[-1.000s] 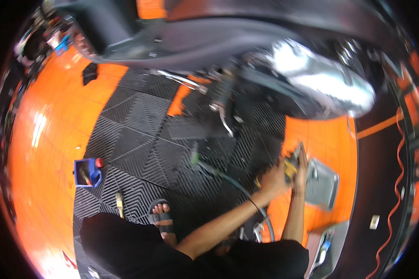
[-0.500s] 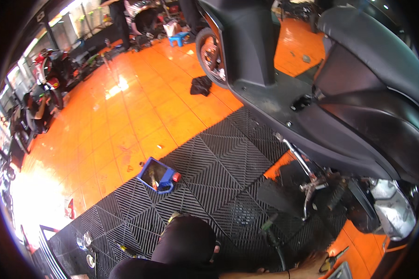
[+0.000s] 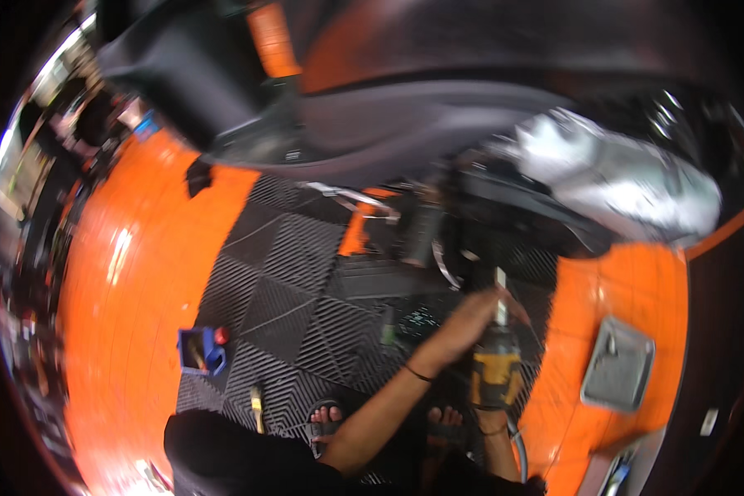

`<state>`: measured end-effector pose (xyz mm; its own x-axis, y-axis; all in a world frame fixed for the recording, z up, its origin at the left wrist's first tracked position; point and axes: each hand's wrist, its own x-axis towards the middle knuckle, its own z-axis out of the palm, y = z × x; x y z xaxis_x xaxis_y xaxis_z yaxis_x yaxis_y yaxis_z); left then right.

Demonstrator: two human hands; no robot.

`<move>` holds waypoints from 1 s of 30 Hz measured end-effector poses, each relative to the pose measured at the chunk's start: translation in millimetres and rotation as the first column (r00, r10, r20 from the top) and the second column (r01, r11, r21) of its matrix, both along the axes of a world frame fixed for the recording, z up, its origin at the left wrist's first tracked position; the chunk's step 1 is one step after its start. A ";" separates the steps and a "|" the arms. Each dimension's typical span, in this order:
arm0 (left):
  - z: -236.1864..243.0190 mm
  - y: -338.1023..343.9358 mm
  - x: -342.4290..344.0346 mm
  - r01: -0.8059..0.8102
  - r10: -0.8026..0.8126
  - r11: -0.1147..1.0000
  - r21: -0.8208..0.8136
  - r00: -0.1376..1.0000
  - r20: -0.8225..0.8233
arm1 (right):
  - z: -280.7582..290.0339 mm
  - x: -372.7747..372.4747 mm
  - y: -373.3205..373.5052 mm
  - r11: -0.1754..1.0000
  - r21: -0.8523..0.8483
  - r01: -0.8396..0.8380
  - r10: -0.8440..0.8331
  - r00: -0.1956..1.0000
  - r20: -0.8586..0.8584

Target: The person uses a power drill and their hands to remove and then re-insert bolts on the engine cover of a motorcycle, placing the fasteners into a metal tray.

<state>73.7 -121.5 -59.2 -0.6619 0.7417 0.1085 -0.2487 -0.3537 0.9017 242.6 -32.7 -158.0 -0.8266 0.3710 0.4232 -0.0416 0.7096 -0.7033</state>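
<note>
My right hand [image 3: 493, 420], seen mostly from the wrist side, is closed on a yellow-and-black power tool [image 3: 496, 370] that points away from me. A bright metal bit or socket [image 3: 501, 299] stands out from the tool's front end. Beside that metal tip is my left hand [image 3: 474, 316], reaching across from the left with a dark band on its wrist. Its fingers are smeared by motion, so I cannot tell whether they grip the tip. Just beyond both hands is the underside of a dark scooter [image 3: 438, 124], with its silver engine-side cover [image 3: 628, 178] at the right.
A cut-open blue jug [image 3: 192, 351] with a red cap and a yellow-handled brush [image 3: 257, 407] lie on black ribbed matting [image 3: 273, 318]. A grey metal tray [image 3: 618, 364] rests on orange tiles at the right. A grey hose [image 3: 518, 450] runs beside my right forearm.
My view has swung right and closer to the scooter's rear. Both hands are now in front of me with the power tool; before, one arm reached toward the lower right, near something yellow and black.
</note>
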 end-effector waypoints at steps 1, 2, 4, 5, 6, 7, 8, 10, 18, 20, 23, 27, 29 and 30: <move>9.4 3.4 -5.6 0.055 -0.056 0.998 0.012 0.978 0.199 | 28.5 -15.8 -3.8 0.980 0.197 0.002 -0.002 1.000 -0.002; 24.8 8.0 -8.1 0.053 -0.067 0.997 0.055 0.958 0.277 | 50.5 -31.6 -8.2 0.997 0.072 0.021 -0.015 0.997 -0.076; 39.8 16.7 -26.1 0.038 -0.109 0.974 0.224 0.944 0.312 | 101.2 -59.7 -20.7 0.997 -0.070 0.042 -0.049 0.995 -0.092; 45.2 19.2 -38.8 0.051 -0.158 0.928 0.370 0.952 0.263 | 116.8 -75.9 -20.5 1.000 0.001 0.001 -0.001 0.984 -0.178; 47.5 35.7 -44.0 0.048 -0.190 0.904 0.426 0.935 0.299 | 123.8 -82.6 -5.0 0.993 0.122 -0.008 0.036 0.973 -0.229; 49.7 45.2 -49.7 0.036 -0.214 0.882 0.469 0.919 0.332 | 128.0 -88.5 3.3 0.997 0.074 -0.016 0.031 0.979 -0.203; 47.2 43.3 -58.8 0.028 -0.233 0.862 0.505 0.909 0.347 | 130.1 -98.2 1.1 0.999 0.008 -0.037 0.038 0.981 -0.188; 36.1 39.8 -77.2 0.000 -0.277 0.821 0.571 0.874 0.398 | 131.4 -114.4 -2.9 0.997 -0.056 -0.052 0.042 0.986 -0.162; 17.2 43.4 -113.3 0.072 -0.384 0.728 0.682 0.867 0.318 | 147.0 -142.2 -3.7 0.997 -0.048 -0.061 0.058 0.996 -0.063; 6.7 51.2 -122.2 0.168 -0.463 0.630 0.758 0.865 0.193 | 146.6 -145.4 -8.5 1.000 0.002 -0.019 0.019 0.998 -0.053; -1.1 61.9 -130.9 0.271 -0.567 0.485 0.831 0.821 0.064 | 148.3 -147.2 -9.7 1.000 0.026 -0.002 0.002 1.000 -0.020; 0.0 58.6 -134.3 0.283 -0.589 0.493 0.823 0.804 0.077 | 149.0 -150.7 -10.0 1.000 0.021 0.003 -0.002 0.999 -0.044; 0.9 58.3 -138.2 0.300 -0.584 0.497 0.814 0.809 0.059 | 148.0 -152.5 -12.4 1.000 -0.001 0.009 -0.009 0.999 -0.038; 1.5 57.5 -139.5 0.309 -0.581 0.500 0.809 0.812 0.049 | 148.0 -153.2 -13.8 1.000 -0.013 0.011 -0.011 0.999 -0.037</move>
